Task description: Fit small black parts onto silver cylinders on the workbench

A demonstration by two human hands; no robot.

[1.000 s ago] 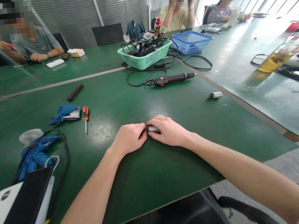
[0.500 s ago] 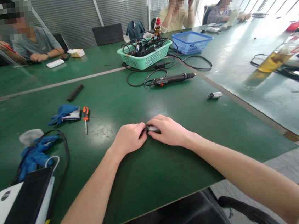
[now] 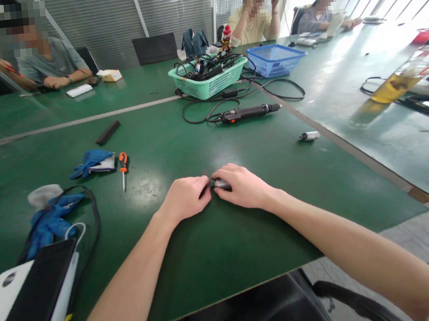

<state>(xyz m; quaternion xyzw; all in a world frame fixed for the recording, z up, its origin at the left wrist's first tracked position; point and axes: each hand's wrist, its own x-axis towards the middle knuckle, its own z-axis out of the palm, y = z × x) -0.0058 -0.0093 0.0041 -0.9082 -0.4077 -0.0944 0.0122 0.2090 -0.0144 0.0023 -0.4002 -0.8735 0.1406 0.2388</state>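
Observation:
Both hands are together over the green table (image 3: 228,261), close to its front edge. My right hand (image 3: 242,185) is closed around a small silver metal cylinder (image 3: 222,184), much of it covered by the fingers. A narrow dark end of the cylinder points left toward my left hand (image 3: 187,196). That hand is closed too, its fingertips at a small dark part (image 3: 205,190) that is mostly hidden. Whether this part joins the cylinder I cannot tell. A similar silver cylinder with a dark tip (image 3: 309,136) lies farther right on the table.
An orange-handled screwdriver (image 3: 123,165), blue gloves (image 3: 94,163), a dark block (image 3: 108,133) and a phone (image 3: 33,302) lie to the left. Ahead are a corded electric screwdriver (image 3: 250,113), a green basket (image 3: 210,87) of tools and a blue basket (image 3: 276,62). Several people sit around.

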